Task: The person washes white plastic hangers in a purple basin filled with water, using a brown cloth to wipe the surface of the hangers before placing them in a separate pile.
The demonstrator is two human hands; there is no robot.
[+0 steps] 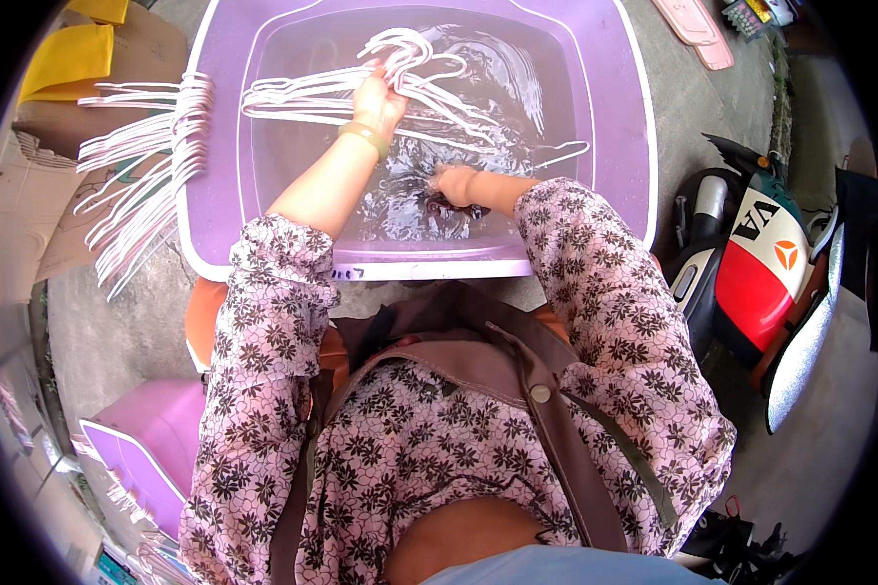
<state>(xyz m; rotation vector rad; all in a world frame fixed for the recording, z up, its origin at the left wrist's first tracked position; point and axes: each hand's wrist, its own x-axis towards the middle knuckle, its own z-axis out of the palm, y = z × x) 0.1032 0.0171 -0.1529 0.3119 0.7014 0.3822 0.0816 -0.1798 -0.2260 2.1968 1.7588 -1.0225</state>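
Note:
My left hand point(379, 103) is closed around a bunch of white hangers point(400, 66), held above the water in a large purple tub point(622, 127). Their hooks bunch up just past my fingers. Nearer to me, my right hand point(453, 183) dips into the splashing water point(390, 210), its fingers curled and partly hidden. Something dark shows beside it, but I cannot make out what it is. A single white hanger point(574, 144) pokes out of the water to the right. Many more hangers point(193, 122) hang in a tight row over the tub's left rim.
Cardboard point(44, 210) with yellow pieces point(68, 60) lies at the far left. A second purple tub point(151, 429) stands at lower left, with hangers near it. A red and white scooter point(756, 283) is parked on the right. A pink plastic piece point(698, 29) lies on the concrete at upper right.

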